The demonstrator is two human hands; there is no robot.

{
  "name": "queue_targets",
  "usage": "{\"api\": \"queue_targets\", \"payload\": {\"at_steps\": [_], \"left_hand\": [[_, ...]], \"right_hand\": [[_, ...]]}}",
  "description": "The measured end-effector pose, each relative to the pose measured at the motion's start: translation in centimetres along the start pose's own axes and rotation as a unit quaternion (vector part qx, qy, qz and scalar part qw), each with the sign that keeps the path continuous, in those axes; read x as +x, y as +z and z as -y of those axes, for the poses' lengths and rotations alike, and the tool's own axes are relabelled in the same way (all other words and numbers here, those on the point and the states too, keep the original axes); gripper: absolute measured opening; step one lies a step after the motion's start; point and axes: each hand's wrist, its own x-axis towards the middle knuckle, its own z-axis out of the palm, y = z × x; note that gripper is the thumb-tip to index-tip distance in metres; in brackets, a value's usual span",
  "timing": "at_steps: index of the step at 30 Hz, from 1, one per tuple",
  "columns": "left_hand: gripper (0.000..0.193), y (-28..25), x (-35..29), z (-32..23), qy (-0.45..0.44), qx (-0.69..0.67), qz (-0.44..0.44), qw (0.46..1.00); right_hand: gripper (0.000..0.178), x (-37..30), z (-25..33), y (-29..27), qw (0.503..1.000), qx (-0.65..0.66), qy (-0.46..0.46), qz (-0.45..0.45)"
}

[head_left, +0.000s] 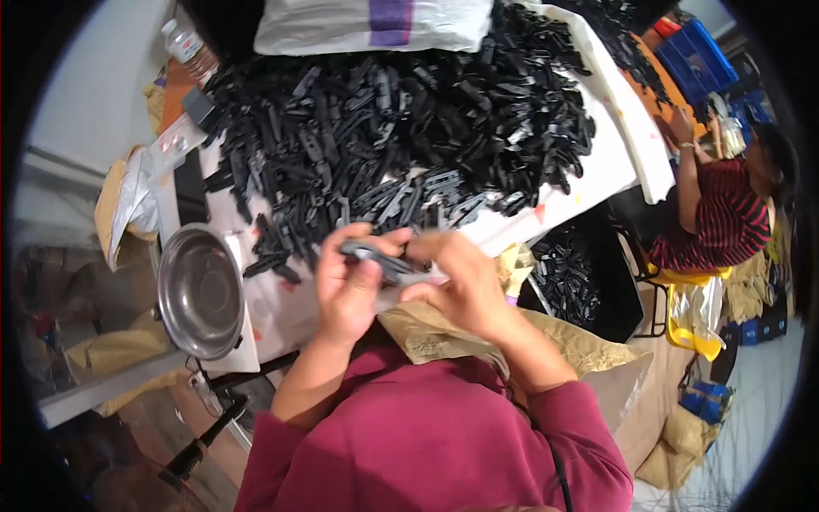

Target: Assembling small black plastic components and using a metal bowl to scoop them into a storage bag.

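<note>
In front of my chest, my left hand [345, 290] is closed on a long dark grey plastic part [380, 258], its thumb pressed on the side. My right hand [465, 282] is at the other end of this part, with the fingers bent and smeared by motion. Whether they touch or pinch it is not clear. Just beyond both hands spreads a big heap of black and grey plastic parts [367, 128], narrow and long in shape, on a white-covered table [294, 320].
To the left stand a round metal bowl [200, 290] and a plastic bottle [189, 51]. A white sack [371, 26] lies at the back of the heap. On my right are a black bin [597, 299] of similar parts and a seated person in a striped top [717, 213].
</note>
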Motion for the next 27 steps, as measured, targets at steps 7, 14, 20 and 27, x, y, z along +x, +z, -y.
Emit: {"api": "queue_targets", "payload": {"at_steps": [7, 14, 20, 27], "left_hand": [[0.011, -5.2, -1.2, 0.5, -0.01, 0.464, -0.248, 0.85], [0.016, -2.0, -2.3, 0.7, -0.003, 0.671, -0.083, 0.737], [0.018, -1.2, -2.3, 1.6, 0.026, 0.771, 0.045, 0.635], [0.02, -2.1, 0.2, 0.1, -0.207, 0.291, -0.103, 0.928]], "right_hand": [[0.031, 3.5, -11.4, -6.8, 0.929, -0.363, 0.067, -0.015], [0.036, 6.8, -12.3, -4.2, 0.875, -0.466, -0.068, 0.113], [0.029, 5.2, -9.7, -3.6, 0.978, -0.135, 0.152, -0.034], [0.037, -0.8, -2.5, -0.4, 0.811, 0.429, 0.387, -0.094]]}}
